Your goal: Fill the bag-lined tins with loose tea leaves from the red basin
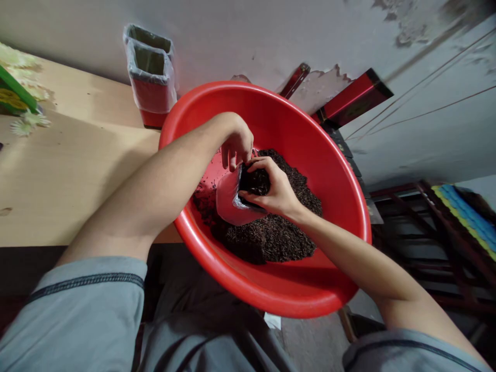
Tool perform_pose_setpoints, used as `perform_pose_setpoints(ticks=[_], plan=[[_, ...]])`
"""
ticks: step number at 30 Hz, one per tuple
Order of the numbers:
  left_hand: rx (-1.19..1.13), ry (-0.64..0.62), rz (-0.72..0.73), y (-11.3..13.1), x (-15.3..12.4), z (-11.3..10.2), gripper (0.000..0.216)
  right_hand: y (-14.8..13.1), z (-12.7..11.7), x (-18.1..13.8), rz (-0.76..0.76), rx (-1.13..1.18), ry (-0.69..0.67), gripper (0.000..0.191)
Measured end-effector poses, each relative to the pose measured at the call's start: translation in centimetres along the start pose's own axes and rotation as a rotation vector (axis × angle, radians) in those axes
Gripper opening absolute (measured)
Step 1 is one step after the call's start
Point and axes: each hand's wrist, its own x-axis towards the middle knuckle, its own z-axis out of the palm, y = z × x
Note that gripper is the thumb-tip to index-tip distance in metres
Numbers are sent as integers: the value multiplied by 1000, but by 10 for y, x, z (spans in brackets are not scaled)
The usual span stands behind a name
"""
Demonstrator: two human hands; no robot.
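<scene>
A red box-shaped tin (228, 199) with a clear plastic bag lining its mouth tilts inside a large red tub (329, 170). Dark, dry shreds that look like loose tea leaves (287, 237) lie heaped around it. My left hand (238, 142) bends down over the far rim of the tin, its index finger and thumb closed at the edge while other fingers hang beside it. Across the mouth curls my right hand (275, 186), thumb and fingers around dark leaves at the opening. The fingertips inside are partly hidden.
Two more bag-lined red tins (151, 88) stand on the pale wooden table (77, 170) left of the tub. Behind the tub, a red box (354, 101) leans near the wall. Pale flowers (31, 123) lie far left. A dark rack (426, 243) stands at right.
</scene>
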Motion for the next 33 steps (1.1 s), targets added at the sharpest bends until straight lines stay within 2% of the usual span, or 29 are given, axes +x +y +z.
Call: perform_pose_setpoints(ticks=[3, 7, 15, 20, 23, 29, 33], plan=[[-14, 4, -18, 1, -1, 1, 79, 1, -1, -2, -5, 0, 16, 41], [-25, 27, -52, 6, -6, 4, 79, 2, -2, -2, -11, 9, 19, 31], [19, 17, -35, 6, -7, 3, 80, 0, -7, -2, -50, 3, -77, 16], [62, 10, 8, 2, -2, 0, 79, -5, -19, -2, -86, -15, -110, 7], [60, 3, -14, 2, -2, 0, 76, -8, -26, 1, -101, 6, -129, 3], [8, 34, -85, 6, -7, 3, 70, -9, -30, 11, -54, -75, -94, 17], [-3, 40, -76, 4, -6, 2, 65, -9, -37, 11, -77, -204, -153, 32]])
